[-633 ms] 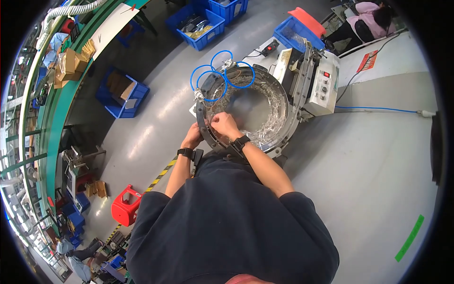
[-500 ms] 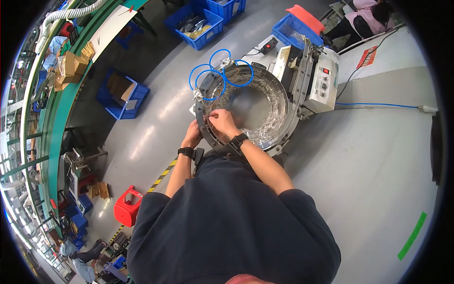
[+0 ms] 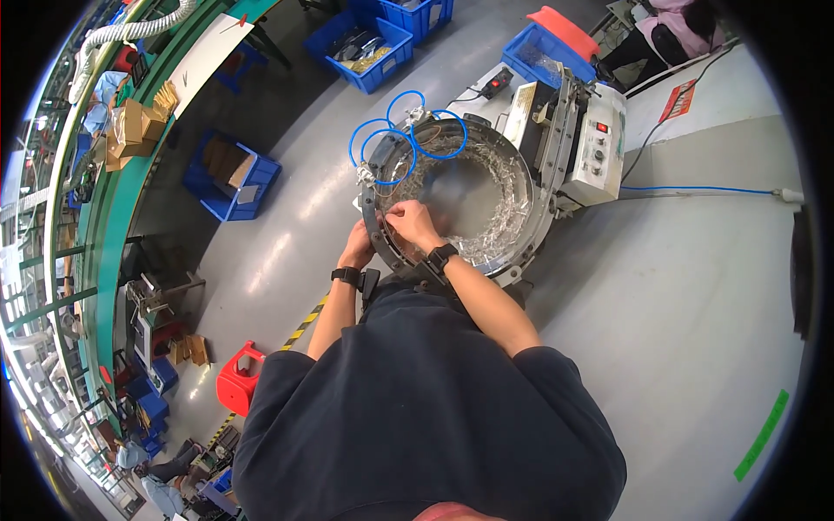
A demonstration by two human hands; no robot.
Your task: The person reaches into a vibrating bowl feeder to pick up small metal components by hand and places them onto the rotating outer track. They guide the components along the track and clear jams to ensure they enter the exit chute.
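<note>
Grey glossy concrete floor (image 3: 695, 330) with light glare at left. Blue plastic bins (image 3: 230, 176) on the floor, one near the green conveyor line (image 3: 104, 226) curving along the left edge; more blue bins (image 3: 365, 52) at top. Red stool (image 3: 239, 382) lower left. Yellow-black hazard tape (image 3: 306, 326) on the floor. Green tape strip (image 3: 763, 434) lower right. White floor patch (image 3: 721, 95) upper right, blue cable (image 3: 695, 188) running across it.
</note>
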